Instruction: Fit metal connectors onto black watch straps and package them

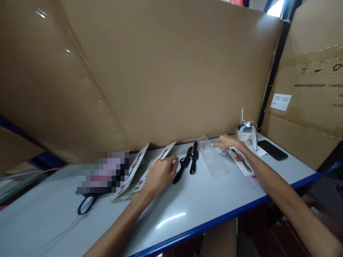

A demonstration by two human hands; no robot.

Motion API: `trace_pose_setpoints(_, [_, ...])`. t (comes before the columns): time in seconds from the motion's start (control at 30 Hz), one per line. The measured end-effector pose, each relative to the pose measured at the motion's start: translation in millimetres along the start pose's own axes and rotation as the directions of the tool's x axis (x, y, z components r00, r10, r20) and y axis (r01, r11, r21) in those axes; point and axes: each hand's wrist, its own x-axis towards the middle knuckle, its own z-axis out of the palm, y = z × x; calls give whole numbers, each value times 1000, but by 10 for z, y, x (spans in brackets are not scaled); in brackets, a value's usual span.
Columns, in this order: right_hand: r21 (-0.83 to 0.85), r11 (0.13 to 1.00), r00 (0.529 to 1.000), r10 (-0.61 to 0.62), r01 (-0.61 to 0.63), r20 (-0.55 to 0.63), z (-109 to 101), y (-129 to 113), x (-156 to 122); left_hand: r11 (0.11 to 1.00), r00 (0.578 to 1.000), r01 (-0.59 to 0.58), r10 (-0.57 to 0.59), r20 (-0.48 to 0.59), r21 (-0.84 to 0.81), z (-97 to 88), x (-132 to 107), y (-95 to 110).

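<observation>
My left hand (160, 174) rests on a white printed card (146, 175) at the middle of the table, fingers curled over it, close to two black watches (187, 161) lying side by side. My right hand (228, 142) reaches further back and touches the far end of a clear plastic bag (213, 157) with its fingertips. Another white card with a watch picture (242, 161) lies under my right wrist. More white cards (134, 170) lean to the left of my left hand.
A black phone (272, 149) lies at the right end of the grey table (187, 210), beside a plastic cup with a straw (245, 130). Cardboard sheets stand behind the table and a cardboard box (308, 107) to the right. A black cable loop (86, 204) lies at left.
</observation>
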Motion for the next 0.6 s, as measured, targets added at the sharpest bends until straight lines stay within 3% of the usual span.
trace_pose_setpoints(0.1, [81, 989, 990, -130, 126, 54, 46, -123, 66, 996, 999, -29, 27, -31, -82, 47, 28, 31])
trace_pose_setpoints(0.2, [73, 980, 982, -187, 186, 5, 73, -274, 45, 993, 999, -54, 54, -6, -101, 69, 91, 68])
trace_pose_setpoints(0.33, [-35, 997, 988, -76, 72, -137, 187, -420, 7, 996, 994, -85, 87, 72, -33, 82, 215, 175])
trace_pose_setpoints(0.43, [-33, 999, 980, 6, -13, -197, 298, -362, 42, 998, 990, -66, 65, 122, -2, 138, 289, 260])
trace_pose_setpoints(0.6, [-13, 994, 956, 102, -110, -275, 352, 21, 155, 959, 1000, -30, 30, -5, -281, 343, 308, 182])
